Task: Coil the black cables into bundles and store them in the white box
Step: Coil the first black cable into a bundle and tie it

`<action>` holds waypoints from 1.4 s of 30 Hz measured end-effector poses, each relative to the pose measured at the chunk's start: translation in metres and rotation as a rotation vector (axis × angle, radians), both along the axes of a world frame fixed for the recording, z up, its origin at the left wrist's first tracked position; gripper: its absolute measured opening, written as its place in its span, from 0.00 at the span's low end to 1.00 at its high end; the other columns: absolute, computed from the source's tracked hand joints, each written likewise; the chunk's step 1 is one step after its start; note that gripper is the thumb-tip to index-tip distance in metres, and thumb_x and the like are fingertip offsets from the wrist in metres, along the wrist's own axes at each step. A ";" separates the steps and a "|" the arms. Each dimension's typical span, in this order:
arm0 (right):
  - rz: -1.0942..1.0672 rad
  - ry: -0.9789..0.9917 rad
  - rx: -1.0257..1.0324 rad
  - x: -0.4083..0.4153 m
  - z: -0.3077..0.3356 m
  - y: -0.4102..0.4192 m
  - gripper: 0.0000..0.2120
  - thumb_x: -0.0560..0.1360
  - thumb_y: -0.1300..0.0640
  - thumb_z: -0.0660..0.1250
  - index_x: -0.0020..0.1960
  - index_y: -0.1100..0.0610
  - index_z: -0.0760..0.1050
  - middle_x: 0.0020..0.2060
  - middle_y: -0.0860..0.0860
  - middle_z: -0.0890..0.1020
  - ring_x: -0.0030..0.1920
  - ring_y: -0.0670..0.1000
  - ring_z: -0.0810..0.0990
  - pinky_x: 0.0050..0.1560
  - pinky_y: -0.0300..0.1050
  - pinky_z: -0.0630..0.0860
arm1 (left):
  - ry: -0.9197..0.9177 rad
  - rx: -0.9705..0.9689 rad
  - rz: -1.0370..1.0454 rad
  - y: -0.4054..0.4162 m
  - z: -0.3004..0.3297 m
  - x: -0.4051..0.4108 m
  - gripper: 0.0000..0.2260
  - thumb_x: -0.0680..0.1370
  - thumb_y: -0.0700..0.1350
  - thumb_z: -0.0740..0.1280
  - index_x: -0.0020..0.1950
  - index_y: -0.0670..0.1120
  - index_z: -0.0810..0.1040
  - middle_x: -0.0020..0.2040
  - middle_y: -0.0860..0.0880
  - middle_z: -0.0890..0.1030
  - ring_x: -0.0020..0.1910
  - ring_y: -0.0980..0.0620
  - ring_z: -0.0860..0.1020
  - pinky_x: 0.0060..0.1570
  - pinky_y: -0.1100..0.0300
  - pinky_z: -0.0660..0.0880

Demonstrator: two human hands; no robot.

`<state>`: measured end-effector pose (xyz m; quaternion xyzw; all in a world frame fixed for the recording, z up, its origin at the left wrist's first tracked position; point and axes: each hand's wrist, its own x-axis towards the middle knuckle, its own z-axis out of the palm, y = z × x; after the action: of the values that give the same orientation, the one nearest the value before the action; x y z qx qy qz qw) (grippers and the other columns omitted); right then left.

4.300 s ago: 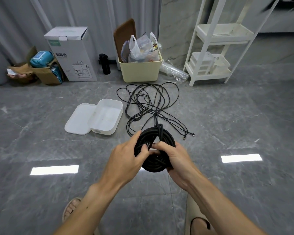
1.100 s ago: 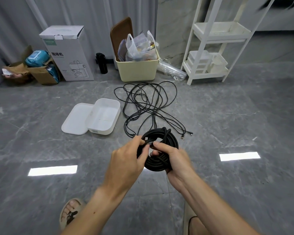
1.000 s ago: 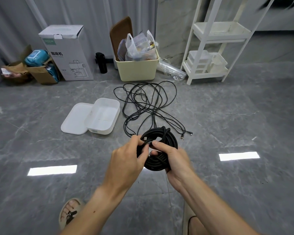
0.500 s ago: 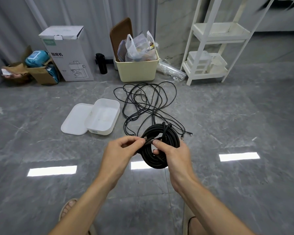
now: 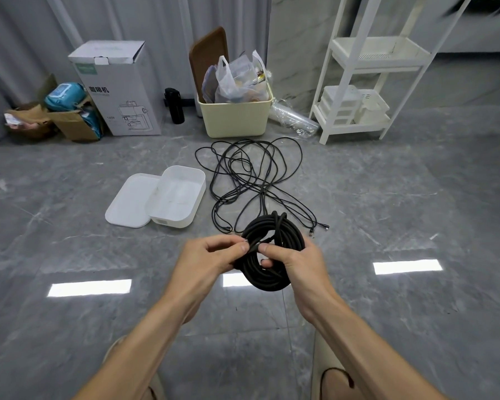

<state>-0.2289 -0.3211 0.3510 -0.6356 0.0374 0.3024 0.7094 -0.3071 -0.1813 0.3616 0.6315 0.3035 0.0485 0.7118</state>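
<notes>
Two hands up front, both on the black coiled bundle (image 5: 272, 255) held above the grey floor (image 5: 416, 212). Left hand (image 5: 211, 261) pinches the cable end between thumb and fingers; right hand (image 5: 298, 262) curls round the coil's right side. Behind it, loose black cables (image 5: 251, 174) sprawl on the floor, just beside the white box (image 5: 176, 197) (lid (image 5: 130, 203) off, lying at its left). Farther back, a tall carton (image 5: 116, 88) reads "咖啡机" over a machine drawing; its smaller print is unreadable.
</notes>
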 end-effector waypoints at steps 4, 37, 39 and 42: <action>0.133 -0.022 -0.009 0.000 0.001 0.000 0.08 0.71 0.64 0.74 0.42 0.52 0.82 0.37 0.52 0.85 0.37 0.49 0.82 0.43 0.44 0.78 | 0.026 0.072 0.034 0.003 -0.001 -0.001 0.04 0.76 0.42 0.73 0.49 0.44 0.86 0.46 0.46 0.87 0.47 0.47 0.85 0.56 0.53 0.80; 0.017 0.059 -0.015 -0.003 0.007 0.002 0.15 0.68 0.57 0.77 0.54 0.57 0.81 0.43 0.53 0.87 0.31 0.48 0.79 0.34 0.41 0.77 | -0.043 0.826 -0.078 -0.007 0.002 -0.001 0.04 0.75 0.50 0.73 0.42 0.52 0.81 0.43 0.60 0.79 0.44 0.66 0.78 0.41 0.73 0.72; 0.017 0.034 -0.034 -0.004 0.008 0.003 0.16 0.68 0.57 0.78 0.55 0.57 0.80 0.43 0.52 0.87 0.31 0.48 0.79 0.34 0.39 0.77 | 0.026 0.776 -0.101 -0.001 0.001 0.000 0.07 0.75 0.53 0.72 0.40 0.53 0.80 0.42 0.59 0.80 0.42 0.65 0.78 0.40 0.72 0.72; 0.026 0.008 -0.058 -0.004 0.010 0.003 0.16 0.68 0.58 0.77 0.55 0.57 0.80 0.43 0.52 0.87 0.30 0.47 0.79 0.33 0.39 0.77 | 0.088 0.846 -0.222 0.006 0.000 -0.002 0.11 0.77 0.58 0.66 0.39 0.55 0.75 0.39 0.57 0.79 0.38 0.61 0.77 0.36 0.67 0.69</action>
<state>-0.2333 -0.3179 0.3610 -0.6551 0.0409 0.3131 0.6865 -0.3089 -0.1750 0.3612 0.8977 0.2171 0.0647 0.3780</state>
